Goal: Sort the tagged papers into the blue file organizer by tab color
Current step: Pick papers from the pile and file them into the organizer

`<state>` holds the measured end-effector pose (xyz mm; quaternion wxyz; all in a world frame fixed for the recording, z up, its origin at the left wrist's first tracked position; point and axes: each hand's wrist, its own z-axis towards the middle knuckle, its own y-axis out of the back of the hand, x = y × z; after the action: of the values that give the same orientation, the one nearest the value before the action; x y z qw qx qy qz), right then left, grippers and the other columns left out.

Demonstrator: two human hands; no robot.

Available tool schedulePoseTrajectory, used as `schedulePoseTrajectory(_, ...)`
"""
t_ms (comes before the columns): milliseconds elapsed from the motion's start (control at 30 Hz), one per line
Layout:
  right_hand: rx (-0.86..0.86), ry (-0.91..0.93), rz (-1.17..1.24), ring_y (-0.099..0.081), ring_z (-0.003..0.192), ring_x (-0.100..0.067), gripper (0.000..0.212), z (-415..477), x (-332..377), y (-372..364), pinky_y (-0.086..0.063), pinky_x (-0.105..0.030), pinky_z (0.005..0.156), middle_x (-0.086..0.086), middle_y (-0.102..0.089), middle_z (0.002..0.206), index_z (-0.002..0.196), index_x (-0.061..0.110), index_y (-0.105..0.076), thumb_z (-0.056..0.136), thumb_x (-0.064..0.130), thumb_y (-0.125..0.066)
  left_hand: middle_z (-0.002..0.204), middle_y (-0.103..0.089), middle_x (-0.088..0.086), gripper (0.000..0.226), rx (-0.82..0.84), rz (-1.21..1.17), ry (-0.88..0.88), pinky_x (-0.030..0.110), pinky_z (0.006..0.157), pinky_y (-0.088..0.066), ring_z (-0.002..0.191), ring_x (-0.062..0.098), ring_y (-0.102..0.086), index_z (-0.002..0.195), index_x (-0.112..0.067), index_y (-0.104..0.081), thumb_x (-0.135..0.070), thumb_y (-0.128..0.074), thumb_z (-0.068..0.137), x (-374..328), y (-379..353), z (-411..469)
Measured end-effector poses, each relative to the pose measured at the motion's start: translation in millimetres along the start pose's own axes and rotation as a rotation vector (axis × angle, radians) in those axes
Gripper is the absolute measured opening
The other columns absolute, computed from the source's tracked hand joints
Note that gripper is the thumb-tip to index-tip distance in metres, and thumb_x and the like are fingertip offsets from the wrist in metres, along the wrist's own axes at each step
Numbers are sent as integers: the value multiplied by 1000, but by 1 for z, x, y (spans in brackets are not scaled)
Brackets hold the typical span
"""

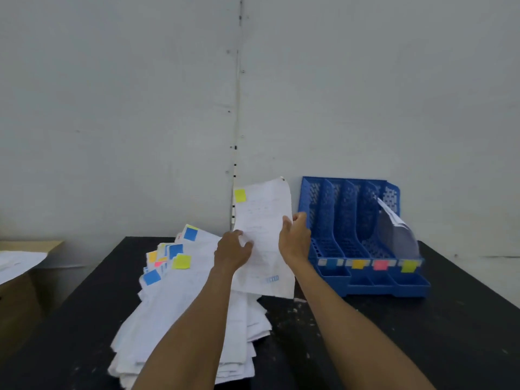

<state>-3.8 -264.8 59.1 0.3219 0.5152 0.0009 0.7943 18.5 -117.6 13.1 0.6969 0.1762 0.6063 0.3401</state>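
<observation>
A white sheet point(263, 220) with a yellow-green tab point(240, 195) at its top left corner is held upright above the table. My left hand point(232, 250) grips its left edge and my right hand point(295, 239) pinches its right edge. Below lies a messy pile of tagged papers point(185, 313) with blue, yellow and pink tabs. To the right stands the blue file organizer point(337, 220) with several slots labelled blue, orange, pink and yellow-green along the front. One paper point(396, 232) leans in the rightmost slot.
The black table point(394, 333) carries everything and its surface is speckled with white marks. A cardboard box point(19, 291) with papers on top stands off the table's left side. A grey wall rises right behind the table.
</observation>
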Motion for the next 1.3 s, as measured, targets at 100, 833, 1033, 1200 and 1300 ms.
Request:
schedulePoseTrajectory(100,-88,46,2,-46,59,-16,15,19,-3,34,-29,-30,50,0,-47,69,95,15,-38,102,29,-39,145,-46,9,52,84,-96,-96,35,107,-34,131,27,-44,140,-14,-45,-40,-51,96,-51,-28,2)
schedulePoseTrajectory(833,-643,267,-262,-51,58,-10,17,127,-145,234,-28,-10,49,2,-57,73,107,6,-45,102,21,-41,124,-55,9,74,539,-487,-295,53,96,-47,111,29,-56,124,-17,-47,-78,-23,89,-301,-328,46)
schedulePoseTrajectory(1033,-568,263,-391,-51,58,-10,15,147,-187,229,-30,-15,49,5,-56,74,104,10,-46,100,25,-44,116,-55,-3,54,540,-592,-344,42,89,-46,99,3,-54,114,-19,-47,-64,-23,95,-315,-331,57)
schedulePoseTrajectory(1200,-505,139,-436,-57,60,-20,20,158,-222,222,-36,-27,51,-5,-61,72,111,9,-47,101,20,-35,157,-27,1,93,611,-729,-224,53,114,-28,140,23,-33,150,-38,-22,-91,-20,74,-311,-347,64)
schedulePoseTrajectory(1300,-545,144,-288,-56,62,-20,25,166,-218,219,-36,-28,52,-9,-63,76,118,5,-42,104,22,-31,160,-17,-7,88,638,-768,-249,51,118,-20,146,15,-21,152,-38,-17,-87,-20,79,-317,-320,49)
